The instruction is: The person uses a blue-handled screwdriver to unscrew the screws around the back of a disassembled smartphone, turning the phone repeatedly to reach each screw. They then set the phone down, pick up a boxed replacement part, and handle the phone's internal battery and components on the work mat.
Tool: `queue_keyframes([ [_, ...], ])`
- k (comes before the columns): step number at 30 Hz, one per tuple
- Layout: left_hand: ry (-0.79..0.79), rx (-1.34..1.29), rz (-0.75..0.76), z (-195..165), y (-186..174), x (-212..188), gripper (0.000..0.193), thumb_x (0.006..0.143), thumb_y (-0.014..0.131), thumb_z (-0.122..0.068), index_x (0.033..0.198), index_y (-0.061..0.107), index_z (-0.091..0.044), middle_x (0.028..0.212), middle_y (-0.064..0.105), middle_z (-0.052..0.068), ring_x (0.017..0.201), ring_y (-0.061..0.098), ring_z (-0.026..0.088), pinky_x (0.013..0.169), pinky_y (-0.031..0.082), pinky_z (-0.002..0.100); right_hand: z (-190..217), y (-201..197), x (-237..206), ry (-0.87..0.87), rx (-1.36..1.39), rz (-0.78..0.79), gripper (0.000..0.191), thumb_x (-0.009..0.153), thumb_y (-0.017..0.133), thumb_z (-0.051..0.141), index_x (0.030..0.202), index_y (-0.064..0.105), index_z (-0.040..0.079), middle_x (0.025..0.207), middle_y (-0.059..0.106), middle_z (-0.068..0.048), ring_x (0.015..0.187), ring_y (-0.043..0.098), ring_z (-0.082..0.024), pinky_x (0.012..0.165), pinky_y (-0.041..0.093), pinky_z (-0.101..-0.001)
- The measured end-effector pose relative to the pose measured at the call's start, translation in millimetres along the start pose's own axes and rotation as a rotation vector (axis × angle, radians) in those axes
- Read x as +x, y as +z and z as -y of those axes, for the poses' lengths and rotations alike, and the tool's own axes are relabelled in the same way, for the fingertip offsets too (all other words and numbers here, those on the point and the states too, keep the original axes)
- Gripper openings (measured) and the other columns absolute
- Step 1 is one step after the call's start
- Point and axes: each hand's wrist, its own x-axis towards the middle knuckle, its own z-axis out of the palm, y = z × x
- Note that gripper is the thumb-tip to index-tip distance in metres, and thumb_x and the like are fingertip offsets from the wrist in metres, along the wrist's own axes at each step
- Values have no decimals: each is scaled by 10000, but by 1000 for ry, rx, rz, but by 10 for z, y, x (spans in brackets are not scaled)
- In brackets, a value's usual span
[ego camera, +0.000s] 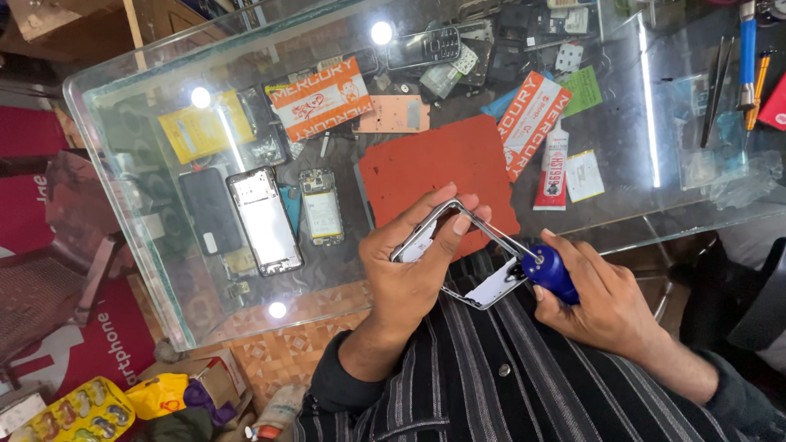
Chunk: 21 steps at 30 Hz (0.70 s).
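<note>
The left hand (413,262) was clenched around a silver phone frame (458,258), thumb laid across its upper side and fingers wrapped over the near edge, so the frame was held off the glass, tilted, just above the person's striped shirt (499,368) and in front of the table's near rim. The right hand (602,299) was closed on a blue-handled screwdriver (550,272), its thin shaft running up and left until the tip met the frame's right side; exactly which spot it touched was hard to make out, since the metal blurred there. A white panel sat inside the lower end of the frame.

Just beyond the hands, a red work mat (426,168) lay on the glass table (131,205). To its left (well apart from the hands) lay an opened phone body (264,219), a dark back cover (210,210) beside it, and a small circuit assembly with a battery (322,206). A tube of glue (554,168) lay to the right of the mat, near a red and white packet (532,119). Tweezers and another blue-handled tool (747,53) rested at the table's far right corner.
</note>
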Motion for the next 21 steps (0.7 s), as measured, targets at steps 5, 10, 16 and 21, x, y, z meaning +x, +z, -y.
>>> queue_keyframes([
  [5,-99,-71,-22,14,15,4,331,1011,647,66,1341,622,71,1225,721,220,1148,733,326,1007,647,449,24,12,16,-17,-13,-5,600,796,720,139,1298,536,-133,979,651,-195,716,664,-292,562,564,-376],
  [10,-31,-69,-15,57,-9,3,332,1029,650,80,1360,624,69,1246,716,223,1162,724,348,1075,606,471,59,28,-2,32,12,10,589,807,723,144,1303,538,-115,955,641,-179,706,663,-293,576,571,-376],
  [16,56,-100,28,97,16,-22,326,1046,657,83,1369,626,52,1256,717,213,1219,709,348,1140,597,485,57,50,-11,84,18,0,604,791,730,152,1316,552,-88,928,631,-170,702,661,-297,582,571,-384],
  [21,32,-65,-7,61,9,-20,320,1041,649,73,1360,624,53,1242,722,210,1191,722,345,1109,610,481,35,25,-25,44,2,-39,603,781,723,144,1306,555,-99,935,631,-172,683,656,-278,571,570,-376],
])
